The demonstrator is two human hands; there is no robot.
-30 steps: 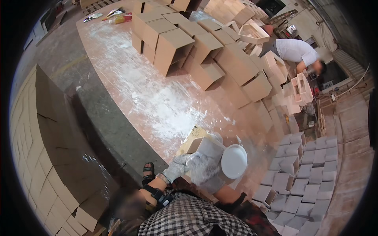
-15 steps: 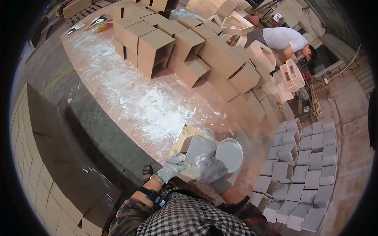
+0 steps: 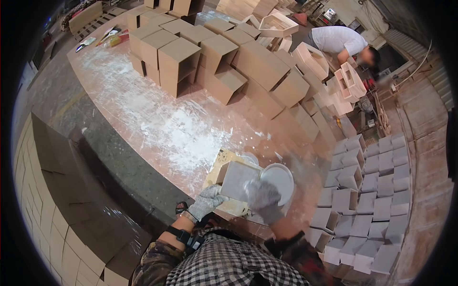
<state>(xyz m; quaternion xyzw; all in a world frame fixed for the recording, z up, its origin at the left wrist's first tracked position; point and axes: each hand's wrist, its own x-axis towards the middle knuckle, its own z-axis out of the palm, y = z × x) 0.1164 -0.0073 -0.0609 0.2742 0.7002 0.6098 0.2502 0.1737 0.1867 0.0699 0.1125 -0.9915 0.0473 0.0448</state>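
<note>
A box [image 3: 238, 177] with a smooth grey-coated upper face sits before me on a stained yellowish board [image 3: 215, 168]. Its near left edge is in the grasp of my left hand [image 3: 208, 202], which wears a pale, dusty knit glove. My right hand [image 3: 263, 196], in a grey glove and blurred, is curled at the right side of the coated face. Something whitish shows at its fingers, too smeared to name. Just beyond that hand stands a round white tub [image 3: 282, 177], partly hidden by it. A smaller clear round container [image 3: 250, 158] is behind the box.
Brown open-ended boxes [image 3: 179, 57] are stacked across the far tabletop [image 3: 167, 128], which carries white powder. Grey-coated boxes [image 3: 367, 190] stand in rows at the right. More panels [image 3: 43, 190] rise at the left. A person in a white shirt [image 3: 338, 40] bends over pale wooden frames [image 3: 350, 83].
My right hand has shifted slightly right and toward the far side, over the tub's near edge. My left hand keeps its hold on the box. The whole view has tilted a little.
</note>
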